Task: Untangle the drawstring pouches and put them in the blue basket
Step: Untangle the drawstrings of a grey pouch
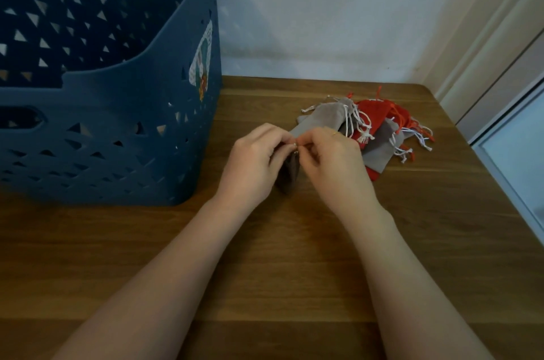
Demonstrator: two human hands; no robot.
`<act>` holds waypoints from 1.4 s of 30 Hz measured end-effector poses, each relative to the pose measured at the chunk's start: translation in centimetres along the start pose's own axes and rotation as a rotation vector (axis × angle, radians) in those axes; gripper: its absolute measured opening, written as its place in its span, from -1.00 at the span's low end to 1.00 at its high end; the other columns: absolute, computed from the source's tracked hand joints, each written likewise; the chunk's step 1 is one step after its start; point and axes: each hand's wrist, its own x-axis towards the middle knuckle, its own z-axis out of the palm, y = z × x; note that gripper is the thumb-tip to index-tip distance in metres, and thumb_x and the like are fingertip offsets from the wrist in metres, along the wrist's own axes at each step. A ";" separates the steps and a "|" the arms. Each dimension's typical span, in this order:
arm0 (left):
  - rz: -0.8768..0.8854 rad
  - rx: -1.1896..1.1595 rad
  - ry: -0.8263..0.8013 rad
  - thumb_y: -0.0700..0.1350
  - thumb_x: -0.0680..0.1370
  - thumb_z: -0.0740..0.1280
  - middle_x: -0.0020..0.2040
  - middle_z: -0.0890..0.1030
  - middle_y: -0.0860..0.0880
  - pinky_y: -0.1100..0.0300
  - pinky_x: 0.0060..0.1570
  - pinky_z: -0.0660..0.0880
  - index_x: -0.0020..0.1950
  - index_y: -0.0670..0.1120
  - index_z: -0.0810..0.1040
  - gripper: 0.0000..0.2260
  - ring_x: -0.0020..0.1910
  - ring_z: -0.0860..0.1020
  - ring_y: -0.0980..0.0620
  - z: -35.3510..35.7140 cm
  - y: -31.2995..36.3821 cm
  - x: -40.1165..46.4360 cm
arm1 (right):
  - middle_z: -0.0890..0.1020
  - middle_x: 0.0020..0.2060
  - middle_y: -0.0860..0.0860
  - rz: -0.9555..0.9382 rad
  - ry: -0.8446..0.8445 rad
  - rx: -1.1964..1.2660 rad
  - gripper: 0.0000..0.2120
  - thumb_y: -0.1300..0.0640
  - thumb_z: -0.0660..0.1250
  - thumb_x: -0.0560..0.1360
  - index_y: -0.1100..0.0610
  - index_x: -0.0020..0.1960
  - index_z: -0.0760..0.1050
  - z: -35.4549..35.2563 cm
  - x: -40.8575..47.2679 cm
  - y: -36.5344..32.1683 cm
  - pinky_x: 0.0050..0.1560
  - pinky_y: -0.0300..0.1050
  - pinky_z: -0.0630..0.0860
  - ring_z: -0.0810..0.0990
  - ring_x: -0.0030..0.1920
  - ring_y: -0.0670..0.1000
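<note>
- A dark grey pouch hangs above the wooden table, its top pinched by the left hand and right hand.
- A tangled pile of grey and red pouches lies just beyond, unsorted.
- The blue basket stands left; no pouches show inside, so the work seems barely begun.

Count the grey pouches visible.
3: one held in both hands, one at the pile's left, one on the pile's near side. Others may be hidden underneath.
</note>
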 end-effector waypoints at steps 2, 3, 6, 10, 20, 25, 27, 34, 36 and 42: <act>0.005 -0.017 0.029 -0.12 0.49 0.26 -0.09 0.48 0.13 0.52 -0.03 0.38 -0.04 -0.10 0.60 -0.85 -0.09 0.45 0.25 -0.1 -0.1 0.1 | 0.49 -0.11 -0.07 -0.031 -0.008 -0.016 -0.87 0.17 0.27 0.54 0.12 0.06 0.52 0.1 0.0 0.0 -0.07 -0.29 0.40 0.42 -0.10 -0.17; 0.008 -0.022 0.046 -0.14 0.50 0.27 -0.09 0.49 0.12 0.52 -0.02 0.38 -0.04 -0.11 0.61 -0.86 -0.09 0.46 0.25 -0.1 -0.1 0.2 | 0.49 -0.11 -0.07 -0.042 -0.011 -0.017 -0.88 0.17 0.26 0.54 0.12 0.05 0.51 0.1 0.0 0.1 -0.05 -0.27 0.42 0.42 -0.10 -0.16; 0.015 -0.055 0.088 -0.16 0.50 0.29 -0.09 0.49 0.11 0.51 -0.04 0.39 -0.03 -0.13 0.61 -0.87 -0.14 0.45 0.28 0.0 0.0 0.1 | 0.47 -0.20 -0.16 -0.008 0.039 0.117 -0.91 0.19 0.27 0.53 0.04 -0.01 0.49 0.1 -0.2 0.1 -0.16 -0.34 0.44 0.45 -0.22 -0.18; -0.010 -0.099 0.100 -0.20 0.50 0.30 -0.09 0.50 0.12 0.52 -0.03 0.39 -0.01 -0.12 0.60 -0.88 -0.12 0.46 0.37 0.3 0.0 -0.1 | 0.57 -0.26 -0.06 0.169 -0.006 0.517 -0.86 0.20 0.28 0.52 -0.03 -0.13 0.48 -0.1 -0.4 -0.1 -0.21 -0.27 0.51 0.55 -0.25 -0.13; -0.003 -0.160 0.102 -0.14 0.48 0.32 -0.04 0.51 0.12 0.49 -0.02 0.44 0.05 -0.10 0.59 -0.83 -0.08 0.51 0.29 0.7 0.6 -0.3 | 0.61 -0.33 -0.07 0.411 -0.090 0.951 -0.86 0.31 0.25 0.53 0.16 -0.07 0.57 -1.1 0.0 0.9 -0.27 -0.38 0.48 0.56 -0.32 -0.21; 0.075 -0.030 0.109 -0.16 0.48 0.33 -0.08 0.58 -0.01 0.42 -0.02 0.47 -0.01 -0.16 0.61 -0.86 -0.08 0.50 0.23 0.7 0.3 -0.3 | 0.61 -0.28 -0.02 0.484 -0.187 0.997 -0.84 0.27 0.24 0.54 0.17 -0.04 0.60 -0.8 0.0 1.6 -0.17 -0.22 0.49 0.54 -0.23 -0.09; 0.106 0.021 0.097 -0.16 0.49 0.33 -0.08 0.59 -0.05 0.40 -0.03 0.45 -0.03 -0.17 0.61 -0.87 -0.09 0.48 0.21 0.5 0.1 -0.3 | 0.61 -0.28 -0.01 0.502 -0.201 1.022 -0.83 0.27 0.24 0.53 0.16 -0.07 0.61 -0.7 0.0 1.6 -0.17 -0.19 0.48 0.54 -0.23 -0.08; 0.007 0.024 0.039 -0.16 0.50 0.30 -0.13 0.49 0.07 0.38 -0.19 0.46 -0.09 -0.11 0.55 -0.94 -0.24 0.45 0.20 0.7 1.0 -0.6 | 0.62 -0.29 0.02 0.547 -0.193 1.061 -0.85 0.29 0.27 0.51 0.17 -0.08 0.62 -0.9 0.0 1.5 -0.21 -0.21 0.50 0.54 -0.24 -0.07; -0.106 -0.068 -0.015 -0.19 0.50 0.31 -0.19 0.44 0.12 0.38 -0.17 0.42 -0.13 -0.06 0.51 -0.96 -0.22 0.45 0.16 0.9 1.1 -0.6 | 0.62 -0.28 0.01 0.566 -0.210 1.025 -0.87 0.30 0.30 0.49 0.15 -0.09 0.60 -0.7 0.1 1.4 -0.21 -0.20 0.49 0.56 -0.25 -0.07; -0.221 -0.102 -0.055 -0.22 0.50 0.28 -0.25 0.41 0.07 0.42 -0.28 0.38 -0.21 -0.05 0.42 -0.88 -0.26 0.41 0.23 0.6 0.6 0.0 | 0.55 -0.35 -0.04 0.529 -0.038 1.034 -0.78 0.39 0.26 0.48 0.07 -0.13 0.44 -0.7 0.2 1.6 -0.21 -0.18 0.47 0.52 -0.25 -0.03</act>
